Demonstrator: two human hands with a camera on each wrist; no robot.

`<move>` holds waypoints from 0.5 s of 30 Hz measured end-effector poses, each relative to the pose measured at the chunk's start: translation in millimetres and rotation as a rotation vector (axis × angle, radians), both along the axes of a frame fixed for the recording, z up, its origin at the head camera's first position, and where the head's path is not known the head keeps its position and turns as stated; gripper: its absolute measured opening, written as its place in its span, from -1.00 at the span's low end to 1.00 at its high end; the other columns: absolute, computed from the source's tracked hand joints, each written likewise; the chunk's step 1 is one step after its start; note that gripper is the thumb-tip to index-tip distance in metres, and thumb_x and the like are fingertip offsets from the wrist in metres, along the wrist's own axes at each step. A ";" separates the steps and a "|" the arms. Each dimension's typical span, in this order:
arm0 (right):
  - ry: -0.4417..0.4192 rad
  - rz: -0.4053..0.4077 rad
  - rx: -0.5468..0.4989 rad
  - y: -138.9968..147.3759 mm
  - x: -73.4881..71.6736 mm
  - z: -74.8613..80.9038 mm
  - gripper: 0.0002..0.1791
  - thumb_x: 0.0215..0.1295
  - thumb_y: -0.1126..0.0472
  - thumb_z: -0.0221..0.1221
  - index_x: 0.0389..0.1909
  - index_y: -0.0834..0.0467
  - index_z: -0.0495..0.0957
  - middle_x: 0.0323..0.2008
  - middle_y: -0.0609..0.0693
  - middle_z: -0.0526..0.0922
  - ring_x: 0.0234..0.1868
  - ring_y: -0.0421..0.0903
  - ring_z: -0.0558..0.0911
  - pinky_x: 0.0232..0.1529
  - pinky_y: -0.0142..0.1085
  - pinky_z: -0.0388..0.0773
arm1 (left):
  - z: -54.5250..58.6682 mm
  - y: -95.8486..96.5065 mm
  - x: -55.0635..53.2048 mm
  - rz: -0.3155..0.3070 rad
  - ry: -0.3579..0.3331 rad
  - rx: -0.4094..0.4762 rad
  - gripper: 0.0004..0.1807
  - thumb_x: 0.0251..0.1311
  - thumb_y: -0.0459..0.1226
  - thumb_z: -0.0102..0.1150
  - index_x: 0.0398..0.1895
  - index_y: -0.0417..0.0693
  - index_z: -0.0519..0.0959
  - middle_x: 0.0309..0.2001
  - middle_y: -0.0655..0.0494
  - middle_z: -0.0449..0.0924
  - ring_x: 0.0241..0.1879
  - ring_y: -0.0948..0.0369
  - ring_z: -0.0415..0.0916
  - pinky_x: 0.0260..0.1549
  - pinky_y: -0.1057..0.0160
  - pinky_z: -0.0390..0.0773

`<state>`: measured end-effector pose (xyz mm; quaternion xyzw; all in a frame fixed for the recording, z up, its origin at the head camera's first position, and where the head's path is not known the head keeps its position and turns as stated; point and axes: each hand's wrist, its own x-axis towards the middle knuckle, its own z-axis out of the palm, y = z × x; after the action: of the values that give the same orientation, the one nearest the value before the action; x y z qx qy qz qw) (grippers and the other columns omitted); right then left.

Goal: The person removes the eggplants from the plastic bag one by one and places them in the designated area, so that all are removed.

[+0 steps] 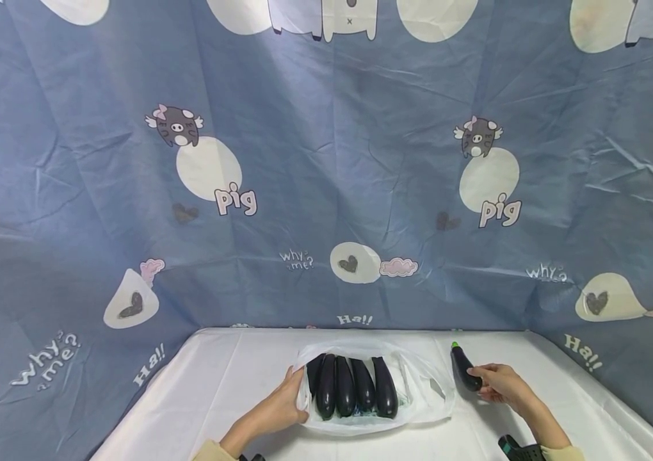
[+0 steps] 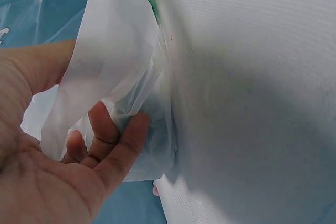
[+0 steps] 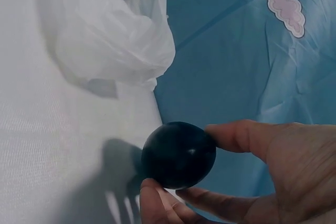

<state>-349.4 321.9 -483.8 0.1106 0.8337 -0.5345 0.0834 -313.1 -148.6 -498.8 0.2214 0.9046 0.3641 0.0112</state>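
Note:
A white plastic bag (image 1: 427,390) lies on the table with its mouth spread, and several dark eggplants (image 1: 345,387) rest side by side inside. At the bag's left edge, my left hand (image 1: 285,403) holds the rim; in the left wrist view the thin film (image 2: 113,40) passes between the thumb and the curled fingers. To the right of the bag, my right hand (image 1: 505,385) pinches another eggplant (image 1: 462,368) near its rounded lower end, the green-tipped end pointing away. The right wrist view shows this eggplant (image 3: 178,155) end-on between thumb and fingers.
A white cloth covers the table (image 1: 234,371). Blue printed fabric (image 1: 303,192) hangs behind it and along both sides. The bag's handle part (image 1: 438,403) spreads toward the right hand.

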 end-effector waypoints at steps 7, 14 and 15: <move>0.018 0.001 0.016 2.1 1.1 -4.0 -0.33 0.28 0.10 0.17 0.17 0.57 0.28 -0.47 0.02 0.52 -0.56 -0.22 0.54 -0.39 -0.29 0.64 | 0.5 0.8 0.8 -0.008 0.013 0.013 0.10 -0.27 -0.39 0.34 0.46 -0.35 0.03 0.46 -0.38 0.00 0.42 -0.46 -0.27 0.30 -0.41 -0.07; 0.012 -0.009 0.053 4.0 -0.3 -7.5 -0.33 0.26 0.07 0.19 0.15 0.54 0.30 -0.59 -0.03 0.54 -0.58 -0.22 0.55 -0.43 -0.30 0.63 | 1.2 0.3 0.1 -0.017 0.013 0.012 0.10 -0.26 -0.38 0.33 0.47 -0.33 0.02 0.46 -0.37 -0.01 0.41 -0.46 -0.28 0.29 -0.43 -0.07; 0.006 -0.014 0.058 4.2 -0.9 -8.4 -0.32 0.25 0.07 0.20 0.15 0.54 0.31 -0.59 -0.04 0.54 -0.59 -0.22 0.55 -0.44 -0.31 0.62 | 1.0 0.3 -0.1 -0.017 0.009 0.012 0.10 -0.25 -0.38 0.33 0.47 -0.32 0.01 0.47 -0.37 -0.01 0.42 -0.46 -0.28 0.29 -0.42 -0.07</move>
<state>-350.2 326.1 -492.2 0.1172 0.8484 -0.5109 0.0738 -313.2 -148.3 -497.8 0.2306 0.9006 0.3683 0.0089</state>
